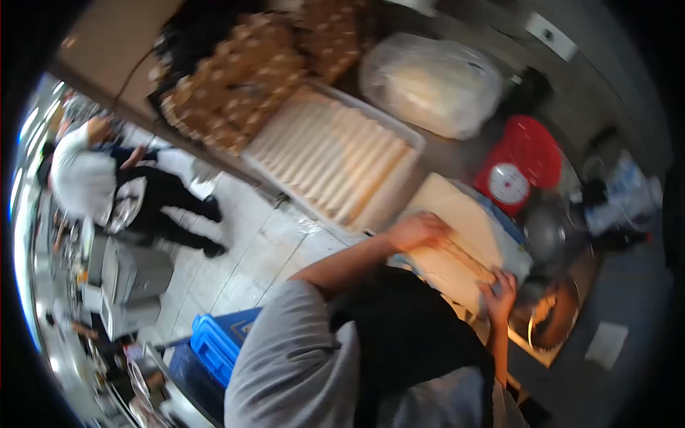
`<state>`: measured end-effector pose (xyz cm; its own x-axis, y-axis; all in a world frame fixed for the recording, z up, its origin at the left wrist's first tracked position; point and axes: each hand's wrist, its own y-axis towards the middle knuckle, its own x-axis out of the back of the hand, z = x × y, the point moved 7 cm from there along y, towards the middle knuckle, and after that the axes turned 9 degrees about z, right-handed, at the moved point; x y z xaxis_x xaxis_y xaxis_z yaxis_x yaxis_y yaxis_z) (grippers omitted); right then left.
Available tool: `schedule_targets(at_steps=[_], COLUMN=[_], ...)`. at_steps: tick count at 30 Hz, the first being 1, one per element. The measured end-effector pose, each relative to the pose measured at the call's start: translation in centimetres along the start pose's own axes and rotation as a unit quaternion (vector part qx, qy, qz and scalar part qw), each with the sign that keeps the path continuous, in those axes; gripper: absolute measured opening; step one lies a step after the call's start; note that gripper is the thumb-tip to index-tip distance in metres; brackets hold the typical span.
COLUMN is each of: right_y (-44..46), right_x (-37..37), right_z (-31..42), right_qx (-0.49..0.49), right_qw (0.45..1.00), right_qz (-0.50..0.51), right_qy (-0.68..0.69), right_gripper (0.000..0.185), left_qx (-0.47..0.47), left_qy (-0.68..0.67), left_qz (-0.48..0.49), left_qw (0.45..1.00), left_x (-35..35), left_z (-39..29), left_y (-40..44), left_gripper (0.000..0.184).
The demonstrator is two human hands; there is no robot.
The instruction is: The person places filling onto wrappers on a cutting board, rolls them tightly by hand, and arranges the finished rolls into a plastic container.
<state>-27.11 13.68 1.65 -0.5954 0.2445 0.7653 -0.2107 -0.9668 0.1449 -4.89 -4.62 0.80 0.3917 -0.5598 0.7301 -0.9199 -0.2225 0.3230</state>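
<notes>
A thin filled roll of pale wrapper (467, 258) lies across a stack of pale, flat wrapper sheets (446, 203). My left hand (421, 232) has its fingers curled over the roll's upper left end. At the opposite end, my right hand (499, 291) grips with bent fingers and thumb. Beside the sheets, a tray (416, 150) holds several finished rolls (332, 157) laid in neat parallel rows. A metal bowl (576, 317) near my right hand contains some orange-brown filling (544, 308). The filling inside the roll is mostly hidden.
A red dial scale (508, 184) and a clear plastic bag with pale contents (439, 82) stand behind the sheets. Brown dotted cloth (232, 85) lies past the tray. A blue lidded bin (221, 346) is at lower left. Another person (85, 175) stands across the tiled floor.
</notes>
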Motion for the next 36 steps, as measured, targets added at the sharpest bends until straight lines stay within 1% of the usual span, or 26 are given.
schedule_targets(at_steps=[1,2,3,4,5,7,9,11,14,17,18,21,23,24,27,28,31,32,35,36], right_y=[0.1,0.1,-0.2,-0.4,-0.4,-0.5,-0.5,-1.4,-1.6,-1.4,-1.8,-3.5,-4.5,-4.7,-4.4,-3.9,-1.1,0.0,0.5,-0.2], right_x=[0.1,0.2,-0.4,-0.3,0.0,0.0,1.0,-0.2,-0.7,1.0,1.6,1.3,-1.2,-2.2,-3.7,-3.9,-2.0,-1.2,-1.0,-1.9], right_z=[0.3,0.4,-0.9,-0.5,-0.1,-0.1,1.2,-0.9,-1.6,1.1,2.3,6.1,7.3,7.7,7.9,8.0,7.7,7.6,8.2,7.9], right_qx=[-0.043,-0.032,-0.028,-0.036,-0.028,-0.051,-0.020,-0.018,-0.077,-0.057,-0.068,0.001,0.020,0.036,0.060,0.063,0.051,0.028,0.073,0.088], right_qw=[0.998,0.999,1.000,0.999,0.999,0.998,0.998,0.998,0.996,0.997,0.996,0.996,0.996,0.995,0.990,0.989,0.993,0.996,0.993,0.988], right_qz=[0.013,0.015,0.004,-0.026,-0.039,-0.029,-0.061,-0.061,-0.041,-0.047,-0.059,-0.014,0.054,0.043,0.040,0.044,-0.028,-0.038,0.062,0.112], right_qy=[0.048,0.005,0.001,-0.017,-0.008,0.008,0.008,-0.009,0.007,-0.011,-0.004,-0.084,-0.064,-0.086,-0.123,-0.130,-0.105,-0.079,-0.066,-0.063], right_gripper=[0.056,0.050,0.042,0.035,0.034,0.036,0.042,0.047,0.054,0.058,0.061,0.060,0.049,0.042,0.025,0.020,0.012,0.016,0.025,0.035], left_qx=[0.014,0.027,0.039,0.053,0.056,0.060,0.067,0.078,0.086,0.097,0.113,0.159,0.188,0.190,0.184,0.168,0.114,0.078,0.006,-0.020], left_qy=[0.001,0.002,-0.012,-0.026,-0.028,-0.031,-0.027,-0.011,0.002,0.056,0.060,0.075,0.084,0.089,0.062,0.084,0.098,0.095,0.051,0.061], left_qz=[0.009,0.021,0.016,0.013,0.019,0.009,-0.010,-0.020,-0.002,-0.011,-0.023,-0.051,-0.052,-0.052,-0.059,-0.071,-0.100,-0.086,0.067,0.080], left_qw=[1.000,0.999,0.999,0.998,0.998,0.998,0.997,0.997,0.996,0.994,0.992,0.983,0.977,0.976,0.979,0.980,0.984,0.989,0.996,0.995], left_x=[-0.4,-0.4,0.0,0.5,0.7,1.6,2.1,2.3,2.4,2.7,2.8,3.3,3.9,4.0,4.1,4.4,4.5,3.9,1.8,1.9], left_z=[0.6,1.2,1.4,1.4,1.1,0.5,0.4,0.8,0.8,0.6,0.8,1.0,0.0,-0.4,-1.8,-2.6,-4.9,-5.1,-6.2,-6.9], left_y=[-0.2,-0.5,-0.6,-0.6,-0.5,0.0,-0.2,-0.9,-1.0,-1.6,-2.2,-3.8,-4.8,-5.0,-5.1,-4.8,-3.8,-3.7,-3.6,-3.1], left_gripper=[0.040,0.038,0.036,0.034,0.033,0.032,0.033,0.035,0.040,0.043,0.043,0.044,0.044,0.043,0.042,0.040,0.033,0.029,0.026,0.026])
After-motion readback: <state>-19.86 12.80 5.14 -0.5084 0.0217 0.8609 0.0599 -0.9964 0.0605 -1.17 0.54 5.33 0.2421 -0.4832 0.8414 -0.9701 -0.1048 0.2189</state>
